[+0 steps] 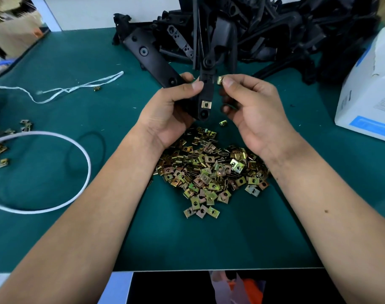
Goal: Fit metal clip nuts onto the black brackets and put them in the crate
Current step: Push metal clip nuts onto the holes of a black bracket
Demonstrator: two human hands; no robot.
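Two bare hands up over a green tabletop (55, 227).

Left hand (167, 113) curled round one black bracket (206, 93), thumb pressed on its front. Bracket held upright, above the tabletop. One gold clip nut (206, 104) already sitting on the bracket near its low end.

Right hand (253, 110) pinching one more clip nut (219, 80) between thumb and first finger, just beside the right edge of the bracket, up near the left thumb. Touching the bracket or not: cannot tell. Other right fingers curled in, with something small and dark under them, too hidden to name.

Below the hands, one big pile of clip nuts (211, 172) on the tabletop, far too many to count. One loose nut (223, 122) just above the pile. One tiny nut (96, 89) far off by the white string (62, 91). About seven more nuts (2, 145) scattered at the left edge.

Behind the hands, one big heap of black brackets (264, 29) at the back of the tabletop, too tangled to count. One long black part (152, 60) lying out from the heap toward the left hand.

One white cord (81, 154) looped on the left. One white box (371, 88) on the right. One cardboard box (13, 29) at the top left, off the tabletop.

No crate to point at for sure.
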